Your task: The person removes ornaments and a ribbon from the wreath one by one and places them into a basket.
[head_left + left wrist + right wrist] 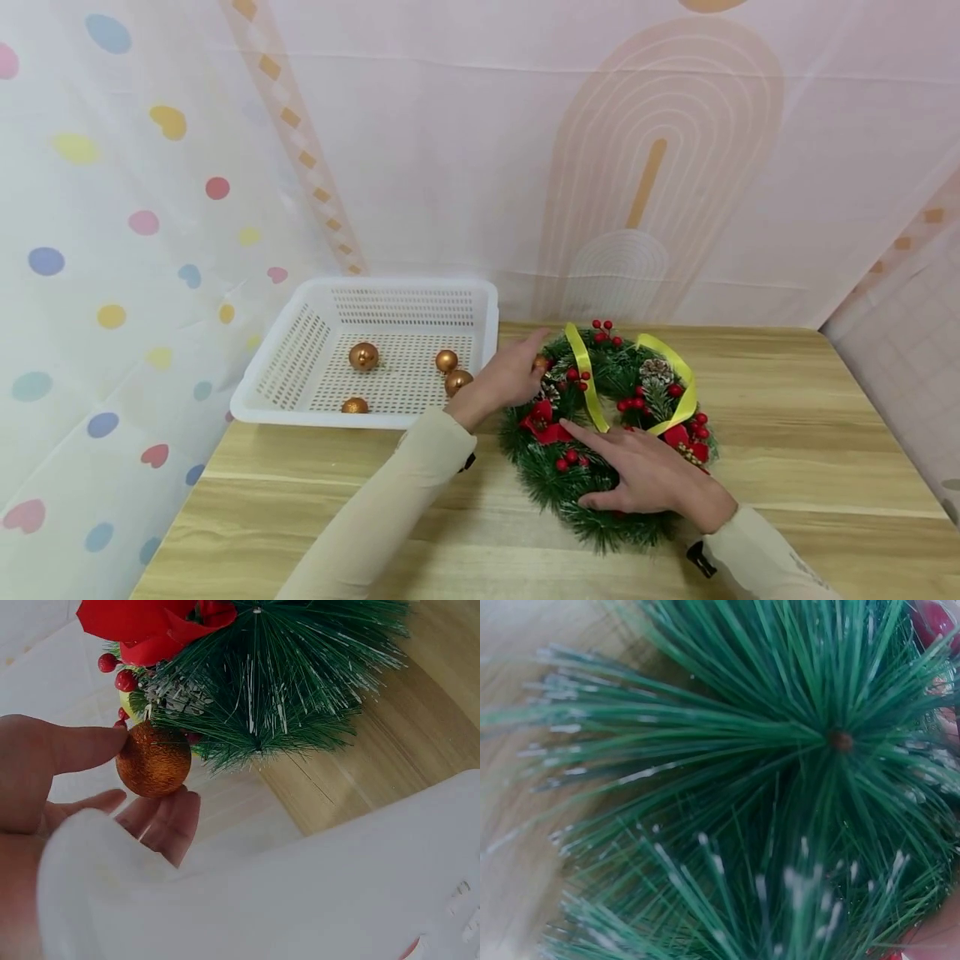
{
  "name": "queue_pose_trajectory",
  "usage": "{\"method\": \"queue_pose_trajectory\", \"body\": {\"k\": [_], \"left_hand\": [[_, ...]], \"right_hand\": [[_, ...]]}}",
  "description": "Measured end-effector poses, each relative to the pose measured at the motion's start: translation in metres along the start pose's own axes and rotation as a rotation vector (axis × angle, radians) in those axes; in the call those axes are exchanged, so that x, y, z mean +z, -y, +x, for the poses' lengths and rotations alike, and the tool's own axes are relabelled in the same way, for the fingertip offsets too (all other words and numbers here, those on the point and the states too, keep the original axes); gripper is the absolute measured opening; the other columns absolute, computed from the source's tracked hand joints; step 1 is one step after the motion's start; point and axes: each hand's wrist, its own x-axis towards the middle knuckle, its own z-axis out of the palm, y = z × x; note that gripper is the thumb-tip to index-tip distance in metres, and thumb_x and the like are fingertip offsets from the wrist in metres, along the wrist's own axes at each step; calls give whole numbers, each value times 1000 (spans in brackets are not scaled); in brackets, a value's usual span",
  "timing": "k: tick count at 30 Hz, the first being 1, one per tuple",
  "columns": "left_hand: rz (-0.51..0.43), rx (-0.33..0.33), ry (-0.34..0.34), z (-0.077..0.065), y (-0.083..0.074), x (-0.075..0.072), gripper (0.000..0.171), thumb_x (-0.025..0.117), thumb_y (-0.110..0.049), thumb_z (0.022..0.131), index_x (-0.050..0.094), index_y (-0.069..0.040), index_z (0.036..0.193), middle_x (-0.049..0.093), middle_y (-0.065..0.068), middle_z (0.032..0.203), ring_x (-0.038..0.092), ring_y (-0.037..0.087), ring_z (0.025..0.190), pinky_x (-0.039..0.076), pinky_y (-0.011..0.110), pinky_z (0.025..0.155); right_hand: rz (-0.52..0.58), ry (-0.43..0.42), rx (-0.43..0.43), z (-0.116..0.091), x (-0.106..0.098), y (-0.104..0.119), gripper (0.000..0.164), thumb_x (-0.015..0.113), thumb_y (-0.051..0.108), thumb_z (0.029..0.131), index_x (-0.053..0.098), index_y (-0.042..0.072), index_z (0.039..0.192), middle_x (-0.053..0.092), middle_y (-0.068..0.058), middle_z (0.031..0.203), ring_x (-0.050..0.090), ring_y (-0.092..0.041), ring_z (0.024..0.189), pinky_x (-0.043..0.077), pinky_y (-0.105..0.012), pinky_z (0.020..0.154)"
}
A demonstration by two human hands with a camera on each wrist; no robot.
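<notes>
A green Christmas wreath (543, 479) lies on the table, trimmed with red berries, pinecones, red fabric poinsettias (545, 422) and a yellow ribbon (681, 392). At its upper left, my left hand (510, 371) holds a copper glitter bauble (154, 759) against the needles. In the left wrist view the thumb presses the bauble's side and the fingers curve below it. My right hand (648, 471) rests across the wreath's lower part, index finger stretched toward a poinsettia. Frosted needles (780, 750) fill most of the right wrist view.
Left of the wreath stands a white perforated plastic basket (251, 408) holding several copper baubles (363, 357). Its right wall is close beside my left forearm. A patterned cloth backdrop (450, 167) hangs behind the wooden table (810, 433).
</notes>
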Motion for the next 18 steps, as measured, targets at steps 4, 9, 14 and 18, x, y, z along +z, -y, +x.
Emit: {"method": "queue_pose_trajectory", "body": {"k": [4, 9, 14, 18], "left_hand": [[-45, 5, -37, -5, 0, -3, 59, 54, -9, 100, 32, -12, 154, 66, 11, 105, 53, 17, 63, 47, 33, 66], [-106, 21, -90, -9, 0, -8, 50, 58, -14, 100, 44, -13, 147, 50, 10, 146, 59, 26, 115, 49, 42, 94], [-140, 47, -104, -10, -2, -9, 46, 60, -13, 99, 49, -9, 143, 54, 13, 141, 55, 29, 125, 47, 45, 101], [-135, 48, -117, -7, -5, -7, 47, 60, -14, 99, 49, -10, 144, 51, 11, 144, 52, 27, 128, 47, 42, 102]], "right_hand": [[-2, -2, 0, 0, 0, 0, 89, 60, 70, 85, 27, 31, 157, 46, 15, 71, 41, -1, 60, 41, -25, 59], [2, -9, -4, 0, 0, 0, 90, 61, 70, 84, 28, 30, 157, 45, 15, 72, 39, -1, 57, 40, -24, 58], [10, -7, -5, 0, -1, 0, 89, 61, 70, 85, 27, 30, 157, 48, 15, 74, 42, -1, 59, 42, -25, 60], [5, -16, -13, 0, 0, 0, 89, 61, 70, 85, 29, 29, 157, 53, 14, 78, 47, -1, 65, 47, -28, 64]]}}
